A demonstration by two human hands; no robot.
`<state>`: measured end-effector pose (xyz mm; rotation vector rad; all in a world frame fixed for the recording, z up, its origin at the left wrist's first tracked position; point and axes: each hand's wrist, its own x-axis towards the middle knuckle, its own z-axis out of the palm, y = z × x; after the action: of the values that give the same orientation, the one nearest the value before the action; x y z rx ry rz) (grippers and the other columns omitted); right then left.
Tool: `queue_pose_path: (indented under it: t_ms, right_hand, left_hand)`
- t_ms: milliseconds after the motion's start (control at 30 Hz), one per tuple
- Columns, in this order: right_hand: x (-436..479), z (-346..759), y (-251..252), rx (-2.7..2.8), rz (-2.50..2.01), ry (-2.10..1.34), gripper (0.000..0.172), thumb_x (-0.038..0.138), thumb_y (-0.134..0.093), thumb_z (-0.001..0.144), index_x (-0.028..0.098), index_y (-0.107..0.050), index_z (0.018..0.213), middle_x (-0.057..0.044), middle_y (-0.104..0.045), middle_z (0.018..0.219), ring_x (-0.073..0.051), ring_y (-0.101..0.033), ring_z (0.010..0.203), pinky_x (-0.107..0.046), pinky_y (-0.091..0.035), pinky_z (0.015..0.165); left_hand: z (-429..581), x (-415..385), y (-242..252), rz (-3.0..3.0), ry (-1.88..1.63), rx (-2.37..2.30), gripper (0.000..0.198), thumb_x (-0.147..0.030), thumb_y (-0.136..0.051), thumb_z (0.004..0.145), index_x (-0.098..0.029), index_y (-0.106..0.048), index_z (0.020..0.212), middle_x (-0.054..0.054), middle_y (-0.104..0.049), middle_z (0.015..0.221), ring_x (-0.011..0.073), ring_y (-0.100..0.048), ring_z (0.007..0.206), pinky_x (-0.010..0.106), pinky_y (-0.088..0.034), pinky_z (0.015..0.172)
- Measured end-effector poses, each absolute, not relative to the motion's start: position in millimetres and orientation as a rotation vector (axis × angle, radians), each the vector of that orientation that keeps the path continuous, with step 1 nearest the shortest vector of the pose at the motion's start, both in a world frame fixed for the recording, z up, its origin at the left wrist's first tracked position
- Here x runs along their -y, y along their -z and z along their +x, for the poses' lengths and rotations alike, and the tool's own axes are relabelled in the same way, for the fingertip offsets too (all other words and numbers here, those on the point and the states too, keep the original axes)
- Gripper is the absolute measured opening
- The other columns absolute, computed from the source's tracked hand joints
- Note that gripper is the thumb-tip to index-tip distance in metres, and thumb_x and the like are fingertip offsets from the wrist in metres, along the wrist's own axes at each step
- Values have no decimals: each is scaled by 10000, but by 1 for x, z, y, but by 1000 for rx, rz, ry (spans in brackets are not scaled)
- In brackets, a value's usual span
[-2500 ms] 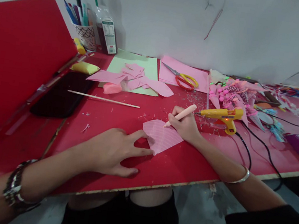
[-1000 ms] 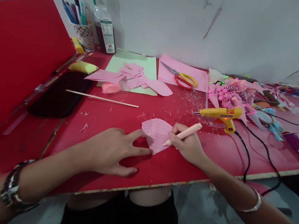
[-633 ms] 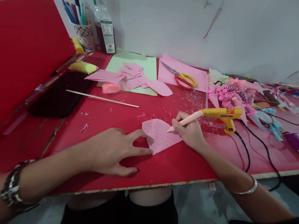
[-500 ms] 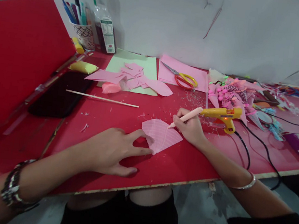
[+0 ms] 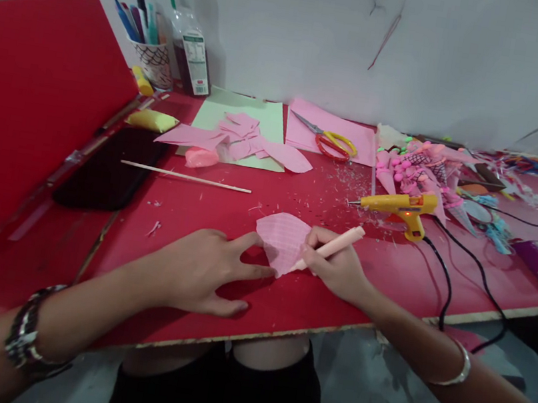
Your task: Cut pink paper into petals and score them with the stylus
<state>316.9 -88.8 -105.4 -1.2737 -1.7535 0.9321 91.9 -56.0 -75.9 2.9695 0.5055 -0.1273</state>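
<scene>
A fan-shaped piece of pink paper [image 5: 281, 240] with faint lines lies flat on the red tabletop [image 5: 244, 302]. My left hand [image 5: 211, 270] rests with fingers spread, its fingertips on the paper's left edge and lower point. In my right hand [image 5: 335, 265] is a pale pink marker [image 5: 341, 241], gripped like a pen, its tip down by the paper's lower right edge. That hand covers the right part of the paper. Beyond the paper lies a thin pale stick [image 5: 186, 177].
A yellow glue gun [image 5: 402, 208] with a cord lies right of the paper. Behind are scissors [image 5: 331, 140], pink cut-outs [image 5: 241, 137] and a pile of pink cones [image 5: 420, 167]. A black phone [image 5: 106, 170], bottle [image 5: 194, 59] and pen cup [image 5: 151, 63] stand or lie left.
My right hand has brought the marker tip from the upper middle of the pink paper down to near its lower point. My left hand has stayed in place.
</scene>
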Motion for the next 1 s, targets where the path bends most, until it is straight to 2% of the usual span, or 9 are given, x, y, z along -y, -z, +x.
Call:
queue_pose_path:
  t_ms: [267,700,1000]
  right_hand:
    - [91,316,110,1770,-1317,-934,193,132,-478,734,186,-388,572,48,-428,533,-80,-399,506,-204,-319,482]
    - [84,325,108,1761,-1361,-829,195,189,-471,728,190,-382,554,43,-433,502,-88,-400,479,-212,-316,453]
    - [63,340,112,1732,-1395,-670,245,214,-490,748,194,-357,543,63,-371,468,-74,-354,440,-204,-276,418]
  left_hand:
    - [92,55,77,2961,156,-513,458,-444,-417,804,-343,-405,1250,67,-423,1225,161,-569,694,321,-459,630]
    - [91,56,77,2951,131,-510,450,-439,-418,804,-351,-404,1245,58,-414,1247,168,-582,711,326,-470,627]
    - [92,55,77,2961,141,-513,454,-433,-420,806,-346,-397,1251,66,-406,1254,159,-575,697,315,-470,614]
